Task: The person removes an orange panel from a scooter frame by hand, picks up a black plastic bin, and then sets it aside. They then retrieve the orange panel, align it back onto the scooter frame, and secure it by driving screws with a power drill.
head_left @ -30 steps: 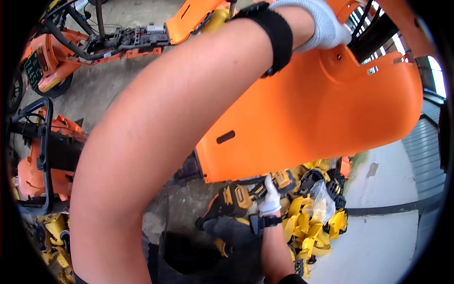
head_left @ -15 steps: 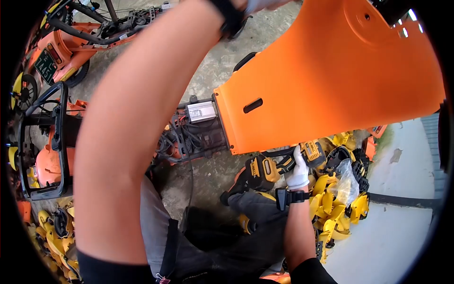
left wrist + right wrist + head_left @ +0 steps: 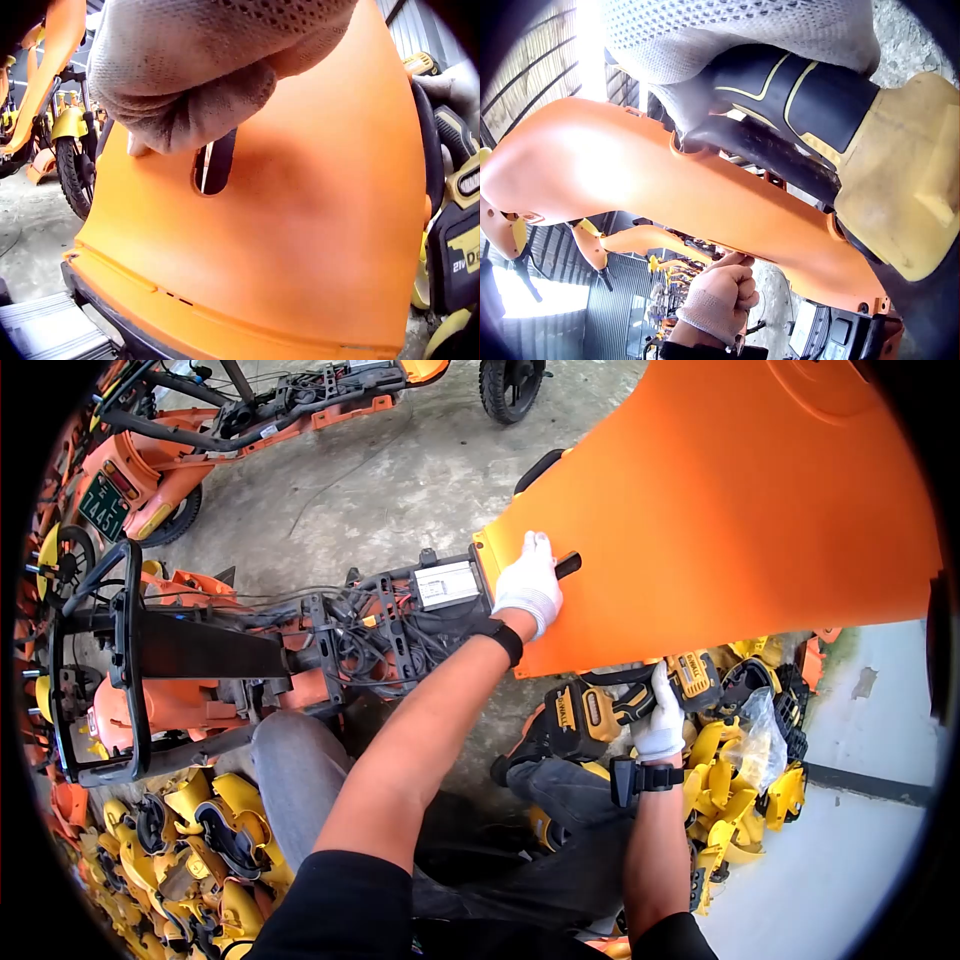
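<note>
My gloved left hand [image 3: 530, 582] rests on a large orange scooter panel [image 3: 740, 540], beside its dark oblong slot [image 3: 568, 565]. Its fingers are curled in the right wrist view, with fingertips touching the panel; any small thing inside the fingers is hidden. At the panel's near edge, my gloved right hand [image 3: 660, 720] grips the handle of a yellow-and-black cordless drill [image 3: 692, 678]. The drill's battery [image 3: 578, 718] points left, over my knee. Left of the panel, the bare scooter frame shows cables [image 3: 365, 628] and a silver box [image 3: 447, 585] close to the panel's end.
Piles of yellow parts lie at the lower left [image 3: 180, 850] and right [image 3: 730, 790], with a clear plastic bag [image 3: 762, 745] on the right pile. Another stripped scooter [image 3: 140, 485] stands behind on the concrete floor. A black frame [image 3: 130, 660] rises at left.
My left arm, earlier stretched across the view to the panel's far upper part, has drawn back, and that hand now touches the panel beside the slot. My right hand still grips the drill.
</note>
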{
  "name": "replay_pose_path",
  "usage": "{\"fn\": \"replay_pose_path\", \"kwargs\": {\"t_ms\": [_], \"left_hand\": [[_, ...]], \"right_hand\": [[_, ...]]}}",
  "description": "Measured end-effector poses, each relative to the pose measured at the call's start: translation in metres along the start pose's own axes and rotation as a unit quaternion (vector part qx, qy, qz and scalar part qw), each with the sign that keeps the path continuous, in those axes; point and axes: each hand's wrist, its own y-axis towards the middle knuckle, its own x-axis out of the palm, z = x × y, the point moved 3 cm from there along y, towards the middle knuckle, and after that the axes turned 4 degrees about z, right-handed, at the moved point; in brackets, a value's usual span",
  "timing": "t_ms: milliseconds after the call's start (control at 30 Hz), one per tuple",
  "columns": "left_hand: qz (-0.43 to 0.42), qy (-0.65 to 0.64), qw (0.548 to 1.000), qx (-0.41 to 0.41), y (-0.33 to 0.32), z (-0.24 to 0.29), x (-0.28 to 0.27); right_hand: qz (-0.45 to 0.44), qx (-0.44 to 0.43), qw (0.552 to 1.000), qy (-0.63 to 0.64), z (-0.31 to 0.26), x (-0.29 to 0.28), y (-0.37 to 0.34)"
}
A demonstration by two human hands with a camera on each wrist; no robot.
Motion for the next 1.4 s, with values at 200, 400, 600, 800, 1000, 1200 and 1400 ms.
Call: {"fn": "replay_pose_path", "kwargs": {"t_ms": [200,400,600,800,1000,1200,1400], "left_hand": [[-0.001,-0.027,0.998,-0.061,-0.007,0.011,0.008],[-0.003,-0.02,0.999,-0.025,-0.012,-0.008,0.013],[-0.086,0.013,0.99,-0.109,-0.067,-0.021,0.03],[-0.081,0.056,0.992,-0.082,-0.062,-0.024,0.039],[-0.067,0.096,0.993,-0.004,-0.071,-0.041,0.043],[-0.117,0.173,0.977,0.044,-0.106,-0.054,0.033],[-0.101,0.182,0.976,0.063,-0.122,-0.046,0.036]], "right_hand": [[0.028,-0.006,1.0,0.007,0.005,-0.003,0.002],[0.009,0.001,1.0,0.024,0.002,0.009,-0.005],[0.022,-0.006,1.0,0.014,0.003,0.004,0.0],[0.009,0.01,1.0,0.017,0.004,-0.004,0.003],[0.001,0.018,1.0,0.017,0.006,-0.008,0.006],[0.027,-0.006,0.999,0.022,0.007,-0.003,0.005],[0.041,-0.008,0.999,0.008,0.012,-0.01,0.011]]}}
